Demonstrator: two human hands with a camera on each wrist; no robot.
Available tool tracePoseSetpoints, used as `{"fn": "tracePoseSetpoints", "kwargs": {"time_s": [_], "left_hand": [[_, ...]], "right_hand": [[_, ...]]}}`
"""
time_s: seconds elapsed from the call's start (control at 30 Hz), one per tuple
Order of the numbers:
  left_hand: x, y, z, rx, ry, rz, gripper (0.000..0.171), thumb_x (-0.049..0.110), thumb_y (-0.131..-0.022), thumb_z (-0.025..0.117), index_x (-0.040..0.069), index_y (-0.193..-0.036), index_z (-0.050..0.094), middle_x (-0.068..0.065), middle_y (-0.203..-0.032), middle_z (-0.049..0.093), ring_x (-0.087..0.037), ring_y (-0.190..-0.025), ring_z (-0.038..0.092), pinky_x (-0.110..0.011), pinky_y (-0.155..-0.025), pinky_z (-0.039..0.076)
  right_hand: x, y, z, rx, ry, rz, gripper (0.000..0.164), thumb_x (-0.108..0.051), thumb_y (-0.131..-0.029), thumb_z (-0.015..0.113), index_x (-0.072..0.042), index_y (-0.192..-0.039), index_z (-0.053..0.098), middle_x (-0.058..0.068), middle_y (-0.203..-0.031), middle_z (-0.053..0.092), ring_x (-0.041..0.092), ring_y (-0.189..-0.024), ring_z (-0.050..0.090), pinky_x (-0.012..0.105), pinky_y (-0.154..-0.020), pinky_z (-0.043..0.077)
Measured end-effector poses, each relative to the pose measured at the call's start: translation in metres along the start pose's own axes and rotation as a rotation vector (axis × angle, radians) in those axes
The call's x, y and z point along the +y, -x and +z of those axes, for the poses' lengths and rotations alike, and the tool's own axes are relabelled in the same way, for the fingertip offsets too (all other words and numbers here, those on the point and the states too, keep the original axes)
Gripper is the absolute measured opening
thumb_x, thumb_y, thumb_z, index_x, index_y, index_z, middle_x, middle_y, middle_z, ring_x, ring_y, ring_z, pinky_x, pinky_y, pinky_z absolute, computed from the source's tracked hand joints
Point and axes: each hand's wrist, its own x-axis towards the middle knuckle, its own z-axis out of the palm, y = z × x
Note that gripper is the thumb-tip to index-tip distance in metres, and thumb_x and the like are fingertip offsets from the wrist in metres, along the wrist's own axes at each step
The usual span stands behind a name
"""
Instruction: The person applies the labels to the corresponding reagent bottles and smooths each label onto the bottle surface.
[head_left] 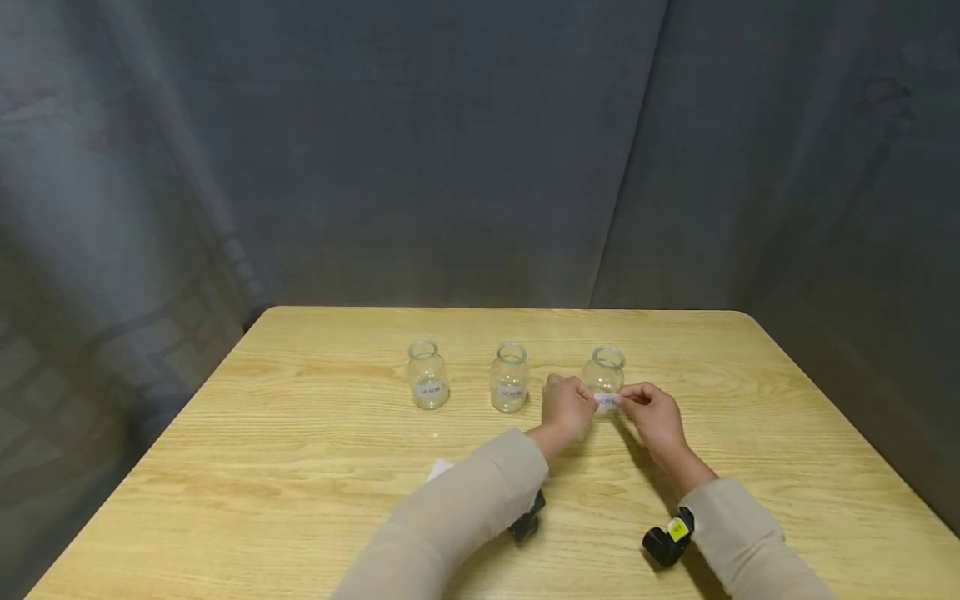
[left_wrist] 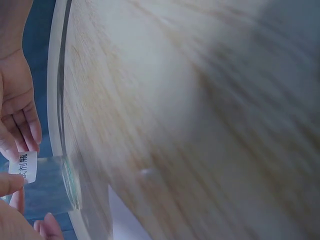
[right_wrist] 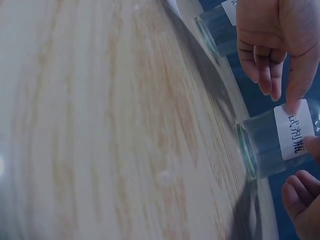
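Both hands meet at the front of the rightmost glass jar [head_left: 607,371], holding a small white label [head_left: 606,402] with handwriting. My left hand [head_left: 567,407] pinches one end of the label between thumb and finger. At the other end, my right hand [head_left: 656,421] pinches it too. In the right wrist view the label [right_wrist: 295,131] lies over the side of the jar [right_wrist: 262,140]; how much of it sticks to the glass I cannot tell. The left wrist view shows the left thumb [left_wrist: 10,182] across the label's corner.
Two more labelled glass jars, a middle one [head_left: 509,375] and a left one [head_left: 428,375], stand upright in the same row. A white paper [head_left: 439,469] lies partly under the left sleeve [head_left: 465,508]. Black devices sit at both wrists, the right device [head_left: 663,542] bearing a yellow sticker.
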Motion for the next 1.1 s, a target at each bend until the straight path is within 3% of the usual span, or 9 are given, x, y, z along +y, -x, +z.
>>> {"fn": "tracePoseSetpoints", "kwargs": {"time_s": [0.17, 0.3, 0.63, 0.8, 0.93, 1.1], "left_hand": [[0.000, -0.003, 0.000, -0.004, -0.016, 0.000, 0.013, 0.010, -0.072, 0.068, 0.011, -0.064, 0.057, 0.004, -0.079, 0.044, -0.014, -0.079, 0.044, -0.021, -0.068, 0.040], [0.001, -0.005, -0.002, -0.026, -0.018, 0.010, 0.014, 0.011, -0.073, 0.067, 0.011, -0.065, 0.056, 0.002, -0.083, 0.050, -0.015, -0.081, 0.049, -0.022, -0.070, 0.042], [0.001, -0.011, -0.005, -0.042, -0.023, 0.004, 0.010, 0.013, -0.074, 0.067, 0.012, -0.067, 0.060, 0.006, -0.071, 0.054, -0.010, -0.067, 0.050, -0.021, -0.063, 0.041], [0.005, -0.012, -0.007, -0.047, -0.011, 0.012, 0.010, 0.012, -0.074, 0.067, 0.011, -0.066, 0.060, 0.006, -0.068, 0.057, -0.008, -0.063, 0.050, -0.020, -0.061, 0.042], [0.003, -0.013, -0.008, -0.039, -0.015, 0.032, 0.013, 0.013, -0.071, 0.069, 0.010, -0.064, 0.058, 0.006, -0.067, 0.056, -0.008, -0.062, 0.049, -0.020, -0.062, 0.042], [-0.004, -0.014, -0.009, -0.070, 0.006, 0.039, 0.020, 0.016, -0.070, 0.070, 0.008, -0.077, 0.054, 0.001, -0.072, 0.055, -0.011, -0.063, 0.050, -0.019, -0.057, 0.042]], "right_hand": [[0.000, -0.003, 0.002, 0.007, -0.037, -0.008, 0.018, -0.006, -0.079, 0.061, 0.010, -0.085, 0.056, 0.018, -0.103, 0.056, 0.015, -0.090, 0.053, 0.009, -0.064, 0.041], [-0.004, -0.005, 0.001, -0.026, -0.033, -0.027, 0.024, -0.007, -0.081, 0.059, 0.014, -0.090, 0.053, 0.026, -0.112, 0.049, 0.031, -0.103, 0.047, 0.009, -0.069, 0.040], [-0.002, -0.008, -0.001, -0.016, 0.114, -0.082, 0.022, -0.012, -0.081, 0.060, 0.008, -0.085, 0.054, 0.022, -0.108, 0.054, 0.030, -0.098, 0.053, 0.009, -0.068, 0.041], [-0.002, -0.010, -0.002, 0.022, 0.196, -0.131, 0.016, -0.008, -0.078, 0.062, 0.005, -0.083, 0.056, 0.021, -0.101, 0.058, 0.029, -0.092, 0.056, 0.016, -0.069, 0.045], [0.001, -0.011, 0.000, 0.038, 0.171, -0.143, 0.018, -0.005, -0.076, 0.064, 0.005, -0.087, 0.054, 0.021, -0.097, 0.059, 0.027, -0.089, 0.057, 0.015, -0.067, 0.046], [0.006, -0.013, -0.002, -0.041, 0.101, -0.127, 0.037, -0.004, -0.077, 0.063, 0.007, -0.108, 0.047, 0.026, -0.103, 0.055, 0.031, -0.094, 0.054, 0.011, -0.066, 0.044]]}}
